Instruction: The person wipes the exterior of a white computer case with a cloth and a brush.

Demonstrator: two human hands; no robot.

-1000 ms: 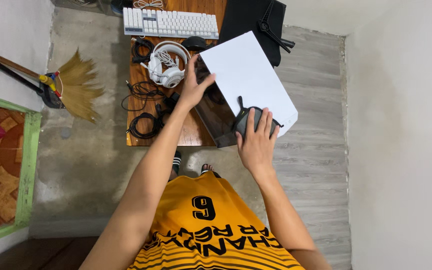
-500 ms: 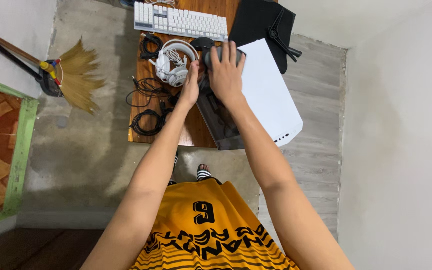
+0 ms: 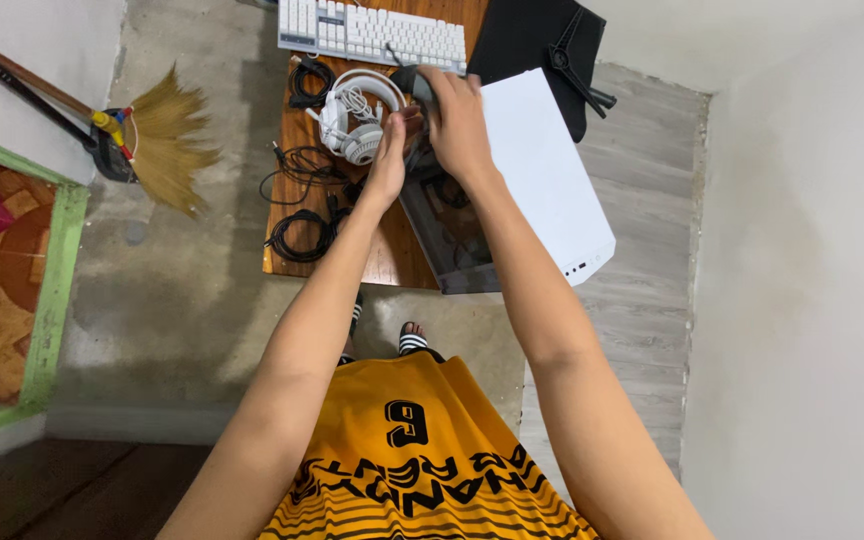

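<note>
Dark mouse (image 3: 414, 82) clasped under right hand (image 3: 460, 125); left hand (image 3: 389, 160) pinching beside white headset (image 3: 357, 118); best steady both over bench (image 3: 392, 255).

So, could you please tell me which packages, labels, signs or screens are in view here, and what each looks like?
No packages, signs or lit screens show.
Printed marking: on the front of the orange jersey, bottom centre; black figure and black lettering.
Small dark marks: at the near corner of the white computer case on the wooden table; too small to make out.
</note>
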